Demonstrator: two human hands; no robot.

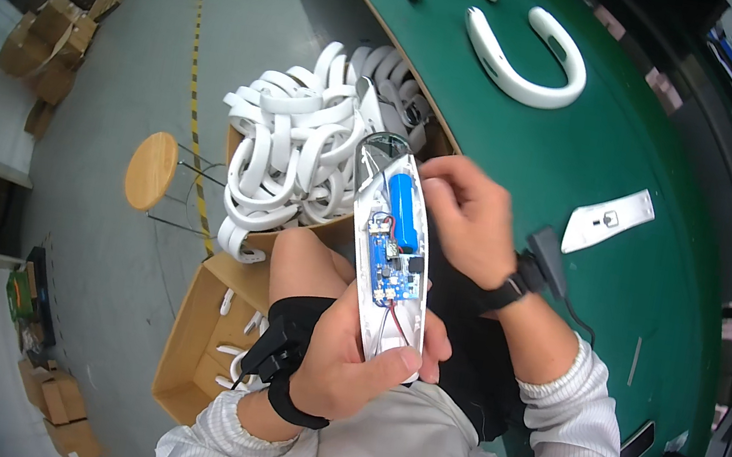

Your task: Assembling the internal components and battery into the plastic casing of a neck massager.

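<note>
The left hand grips the lower end of an opened white casing, held upright above the person's lap, just off the green counter. The casing is long, narrow and curved, its inside bared: a blue cylindrical cell near the top, a blue circuit board below it, and thin red and black wires toward the bottom. The right hand has its fingers curled against the casing's upper right edge, beside the cell.

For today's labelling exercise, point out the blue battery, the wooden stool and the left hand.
battery (404, 211), head view, middle of the blue cell.
stool (151, 170), head view, centre of round seat.
left hand (353, 362), head view, back of the hand.
</note>
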